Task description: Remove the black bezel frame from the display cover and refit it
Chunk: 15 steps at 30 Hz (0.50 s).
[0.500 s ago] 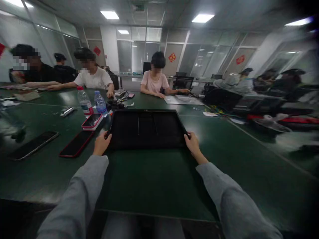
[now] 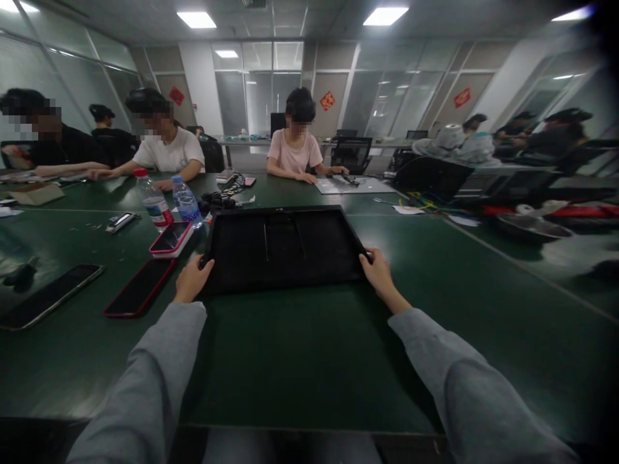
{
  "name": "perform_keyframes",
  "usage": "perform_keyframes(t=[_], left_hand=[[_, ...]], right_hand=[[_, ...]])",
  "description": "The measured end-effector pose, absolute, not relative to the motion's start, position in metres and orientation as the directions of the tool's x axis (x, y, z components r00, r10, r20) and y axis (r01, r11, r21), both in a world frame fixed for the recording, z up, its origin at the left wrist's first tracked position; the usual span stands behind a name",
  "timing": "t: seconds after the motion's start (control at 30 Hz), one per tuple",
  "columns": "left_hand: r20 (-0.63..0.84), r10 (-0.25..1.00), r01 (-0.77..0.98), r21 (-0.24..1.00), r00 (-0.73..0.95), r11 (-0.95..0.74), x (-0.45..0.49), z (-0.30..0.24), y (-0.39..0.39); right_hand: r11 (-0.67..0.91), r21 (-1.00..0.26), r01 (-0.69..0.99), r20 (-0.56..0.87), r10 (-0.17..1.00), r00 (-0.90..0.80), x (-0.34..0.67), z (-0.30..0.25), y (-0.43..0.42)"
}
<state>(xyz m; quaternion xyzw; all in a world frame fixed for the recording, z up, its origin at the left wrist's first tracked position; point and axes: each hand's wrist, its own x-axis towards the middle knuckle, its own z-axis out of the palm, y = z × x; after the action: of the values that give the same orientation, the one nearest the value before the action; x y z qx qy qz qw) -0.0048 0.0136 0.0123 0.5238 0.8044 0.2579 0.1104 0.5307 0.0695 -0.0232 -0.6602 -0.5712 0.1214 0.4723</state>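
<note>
A flat black tray [image 2: 283, 248] with low rims lies on the green table [image 2: 300, 361] straight ahead of me. My left hand [image 2: 192, 278] grips its near left corner, fingers curled over the rim. My right hand [image 2: 378, 272] holds the near right corner the same way. Both arms in grey sleeves reach forward from the bottom of the view. The tray holds nothing that I can make out besides two thin ridges.
Left of the tray lie a red-cased phone [image 2: 140, 288], a pink-cased phone [image 2: 170, 239], a dark phone [image 2: 48, 295] and two water bottles [image 2: 153, 200]. Several people sit at the far side. Cables [image 2: 220, 201] lie behind the tray.
The view has shifted slightly; tray and hands sit a little left and lower in frame. My hands keep the same hold on the tray's corners.
</note>
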Motion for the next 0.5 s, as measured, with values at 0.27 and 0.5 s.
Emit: perform_keyframes(t=[0.27,0.5], left_hand=[[0.134,0.908,0.815,0.506,-0.396,0.281,-0.003,0.012,0.01],[0.182,0.926,0.877,0.421,-0.329,0.229,0.0,0.015,0.003]], right_hand=[[0.128,-0.767,0.628,0.388,0.873,0.296,0.536,-0.031,0.074],[0.152,-0.752,0.641,0.411,0.868,0.277,0.537,-0.033,0.076]])
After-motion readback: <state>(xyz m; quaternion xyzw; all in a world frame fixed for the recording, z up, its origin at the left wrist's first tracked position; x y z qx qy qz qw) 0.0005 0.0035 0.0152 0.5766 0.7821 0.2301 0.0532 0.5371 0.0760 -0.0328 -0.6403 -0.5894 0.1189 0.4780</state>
